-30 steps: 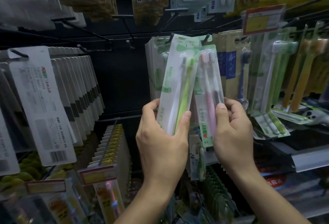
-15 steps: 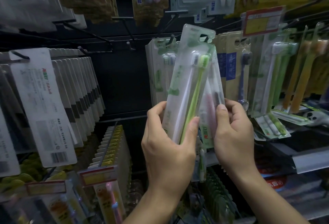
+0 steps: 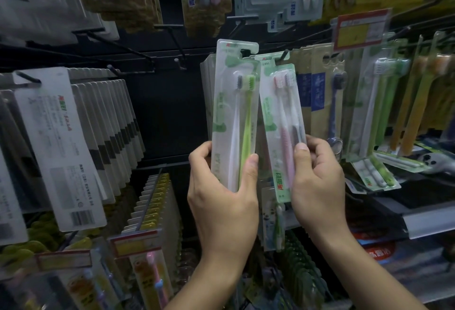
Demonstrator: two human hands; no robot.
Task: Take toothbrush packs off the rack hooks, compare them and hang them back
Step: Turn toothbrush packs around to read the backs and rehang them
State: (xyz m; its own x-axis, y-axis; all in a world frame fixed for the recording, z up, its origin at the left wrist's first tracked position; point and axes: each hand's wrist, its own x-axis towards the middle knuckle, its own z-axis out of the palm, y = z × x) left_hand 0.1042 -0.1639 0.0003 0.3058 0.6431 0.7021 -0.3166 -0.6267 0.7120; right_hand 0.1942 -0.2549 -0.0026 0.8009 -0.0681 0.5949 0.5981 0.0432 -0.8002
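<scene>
Rack hooks carry packs beyond the hands. Left hand grips the green pack; right hand pinches the pink pack, touching alongside. Step: comparison. Next, likely: align each hang-hole with a hook above.

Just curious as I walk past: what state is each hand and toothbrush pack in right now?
Left hand: grips the green pack.
Right hand: grips the pink pack.
Green pack: off its hook, upright.
Pink pack: tilted, top at a hook.
</scene>
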